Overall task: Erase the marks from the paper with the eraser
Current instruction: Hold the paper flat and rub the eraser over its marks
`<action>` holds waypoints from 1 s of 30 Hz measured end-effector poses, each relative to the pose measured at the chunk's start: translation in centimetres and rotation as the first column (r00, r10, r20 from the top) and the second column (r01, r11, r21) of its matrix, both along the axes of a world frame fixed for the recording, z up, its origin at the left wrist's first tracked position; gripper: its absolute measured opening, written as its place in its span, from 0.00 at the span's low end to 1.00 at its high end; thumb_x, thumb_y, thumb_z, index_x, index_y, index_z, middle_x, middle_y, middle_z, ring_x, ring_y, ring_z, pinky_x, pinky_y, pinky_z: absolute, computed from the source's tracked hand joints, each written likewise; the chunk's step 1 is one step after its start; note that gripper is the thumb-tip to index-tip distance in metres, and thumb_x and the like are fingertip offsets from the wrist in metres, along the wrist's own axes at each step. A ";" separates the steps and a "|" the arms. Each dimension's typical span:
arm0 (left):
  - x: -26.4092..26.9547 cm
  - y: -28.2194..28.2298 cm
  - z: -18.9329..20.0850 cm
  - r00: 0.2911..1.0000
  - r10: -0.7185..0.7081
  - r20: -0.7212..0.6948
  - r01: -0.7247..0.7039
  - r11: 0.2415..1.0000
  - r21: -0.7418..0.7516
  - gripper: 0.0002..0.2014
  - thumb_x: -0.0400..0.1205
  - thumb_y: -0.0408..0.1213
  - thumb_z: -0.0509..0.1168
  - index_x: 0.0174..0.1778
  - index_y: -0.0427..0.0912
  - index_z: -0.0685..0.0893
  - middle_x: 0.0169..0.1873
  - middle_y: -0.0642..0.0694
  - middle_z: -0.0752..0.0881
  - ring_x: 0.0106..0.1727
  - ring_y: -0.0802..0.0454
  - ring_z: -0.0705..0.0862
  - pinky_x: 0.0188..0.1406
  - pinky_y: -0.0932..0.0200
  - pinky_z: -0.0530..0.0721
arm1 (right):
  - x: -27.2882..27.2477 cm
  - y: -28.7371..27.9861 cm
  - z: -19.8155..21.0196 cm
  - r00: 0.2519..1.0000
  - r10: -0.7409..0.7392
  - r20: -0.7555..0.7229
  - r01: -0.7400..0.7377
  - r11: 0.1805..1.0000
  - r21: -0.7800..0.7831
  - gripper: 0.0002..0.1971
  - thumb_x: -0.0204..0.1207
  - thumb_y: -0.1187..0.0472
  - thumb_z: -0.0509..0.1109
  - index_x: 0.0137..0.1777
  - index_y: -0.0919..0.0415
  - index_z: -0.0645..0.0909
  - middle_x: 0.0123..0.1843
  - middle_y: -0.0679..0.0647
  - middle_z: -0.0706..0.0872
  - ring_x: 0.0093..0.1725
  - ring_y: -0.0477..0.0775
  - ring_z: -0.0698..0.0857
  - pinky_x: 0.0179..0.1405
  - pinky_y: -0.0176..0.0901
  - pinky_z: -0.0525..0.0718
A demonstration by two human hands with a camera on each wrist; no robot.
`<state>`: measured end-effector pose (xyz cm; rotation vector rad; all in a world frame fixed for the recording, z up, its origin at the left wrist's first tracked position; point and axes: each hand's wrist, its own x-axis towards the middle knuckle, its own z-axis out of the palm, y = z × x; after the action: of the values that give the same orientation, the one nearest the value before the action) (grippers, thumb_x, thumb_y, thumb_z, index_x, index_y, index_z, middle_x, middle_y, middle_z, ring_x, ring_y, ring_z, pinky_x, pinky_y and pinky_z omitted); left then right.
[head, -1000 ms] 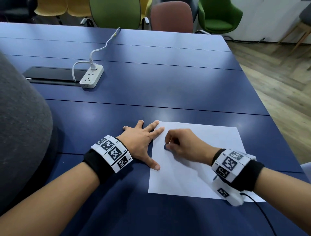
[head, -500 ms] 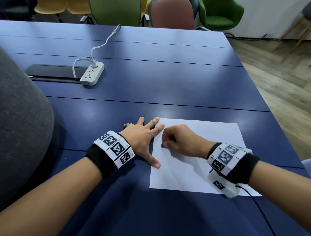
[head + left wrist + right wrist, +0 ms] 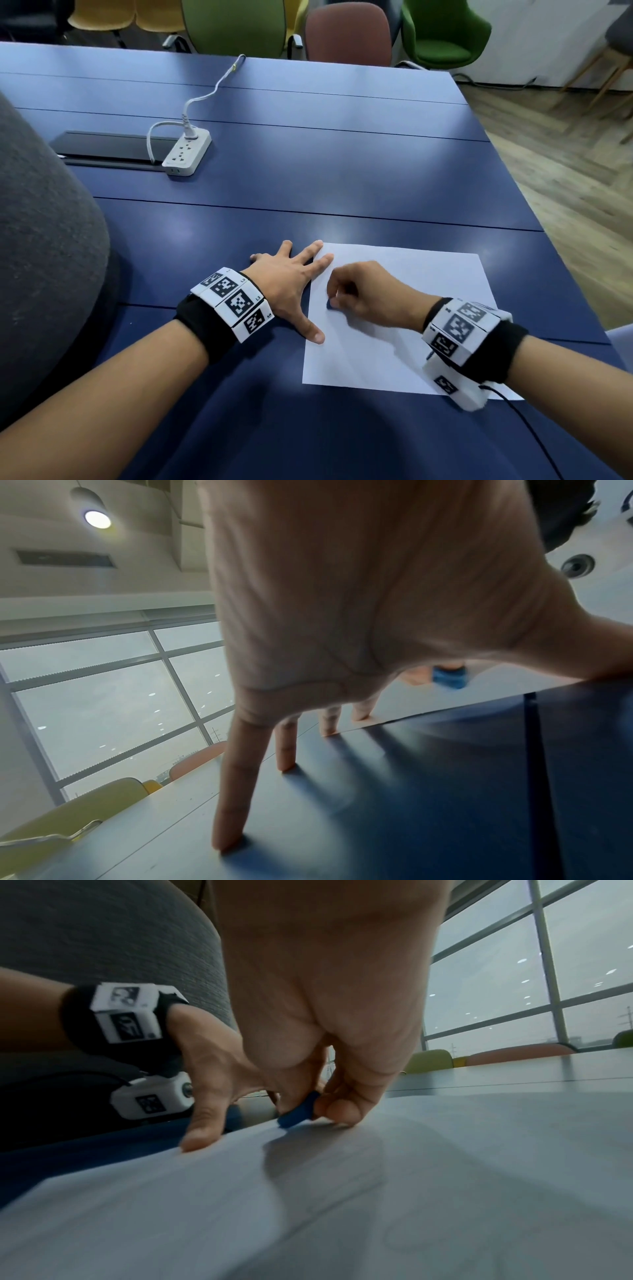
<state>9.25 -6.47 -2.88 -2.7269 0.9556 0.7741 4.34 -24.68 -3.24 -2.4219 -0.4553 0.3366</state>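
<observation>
My right hand (image 3: 370, 294) has a pinching grip on the small blue rubber eraser (image 3: 297, 1114), pressed on the white sheet of paper (image 3: 407, 329) near its left edge. My left hand (image 3: 284, 284) lies spread flat on the dark blue table (image 3: 308, 178), thumb and fingertips (image 3: 359, 715) holding the paper's edge.

Soft window daylight, ceiling lamp (image 3: 97, 519) glare on the table (image 3: 308, 164), blurred, warped wrist views.
</observation>
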 end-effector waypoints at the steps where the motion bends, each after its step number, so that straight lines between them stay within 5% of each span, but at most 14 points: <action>1: 0.0 0.0 0.0 1.000 0.005 -0.005 -0.005 1.000 0.005 0.69 0.54 0.80 0.69 0.83 0.61 0.36 0.83 0.61 0.34 0.83 0.37 0.46 0.67 0.25 0.70 | -0.7 0.0 0.0 0.995 0.081 -0.057 -0.081 0.997 -0.004 0.01 0.72 0.64 0.73 0.41 0.58 0.84 0.31 0.53 0.85 0.29 0.48 0.80 0.31 0.37 0.78; 4: 0.1 0.1 -0.1 1.000 0.011 -0.012 -0.011 1.000 0.004 0.69 0.54 0.80 0.69 0.83 0.61 0.36 0.83 0.61 0.33 0.83 0.36 0.45 0.67 0.24 0.69 | -1.1 0.0 0.4 0.973 0.185 -0.141 -0.194 0.979 -0.056 0.04 0.71 0.65 0.71 0.41 0.56 0.86 0.35 0.51 0.89 0.35 0.51 0.85 0.38 0.41 0.83; 9: 0.0 0.0 0.1 1.000 0.005 -0.005 -0.005 1.000 0.000 0.69 0.54 0.79 0.70 0.83 0.61 0.36 0.83 0.61 0.34 0.83 0.37 0.46 0.68 0.25 0.69 | 0.2 0.0 -0.1 0.997 -0.081 0.017 0.081 0.997 0.004 0.02 0.73 0.64 0.73 0.42 0.61 0.84 0.33 0.53 0.87 0.28 0.46 0.78 0.33 0.38 0.74; 14: 0.0 0.1 0.0 1.000 0.011 -0.016 -0.011 1.000 0.010 0.69 0.54 0.79 0.70 0.83 0.60 0.36 0.83 0.61 0.33 0.83 0.36 0.45 0.68 0.24 0.69 | -2.0 0.0 0.7 0.970 0.168 -0.177 -0.171 0.985 -0.001 0.04 0.72 0.67 0.71 0.41 0.57 0.86 0.32 0.48 0.87 0.31 0.48 0.84 0.37 0.43 0.84; 19: 0.0 0.1 -0.1 1.000 0.007 -0.009 -0.007 1.000 -0.007 0.69 0.54 0.79 0.69 0.83 0.61 0.35 0.83 0.61 0.34 0.83 0.36 0.45 0.67 0.25 0.69 | -0.4 0.2 0.2 0.998 -0.069 -0.005 0.069 0.998 -0.007 0.01 0.73 0.64 0.73 0.43 0.61 0.84 0.35 0.55 0.88 0.29 0.46 0.79 0.34 0.38 0.75; 23: -0.2 0.2 -0.1 1.000 0.009 0.006 -0.009 1.000 -0.003 0.71 0.54 0.80 0.68 0.84 0.56 0.34 0.83 0.61 0.33 0.84 0.36 0.44 0.67 0.25 0.68 | -2.2 0.3 0.4 0.983 0.109 -0.151 -0.114 0.993 -0.030 0.01 0.72 0.62 0.74 0.41 0.58 0.85 0.31 0.52 0.85 0.28 0.46 0.78 0.33 0.38 0.78; 30: -0.2 0.3 -0.1 1.000 0.013 0.007 -0.013 1.000 -0.020 0.72 0.54 0.80 0.68 0.84 0.54 0.33 0.83 0.61 0.33 0.84 0.36 0.43 0.67 0.25 0.65 | 5.0 -1.4 0.1 0.953 -0.302 0.027 0.303 0.949 -0.089 0.05 0.74 0.61 0.74 0.44 0.63 0.84 0.39 0.55 0.85 0.39 0.53 0.82 0.41 0.40 0.79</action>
<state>9.01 -6.17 -3.02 -2.7537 0.9510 0.7611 9.29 -26.10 -3.12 -2.5369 -0.0689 0.2110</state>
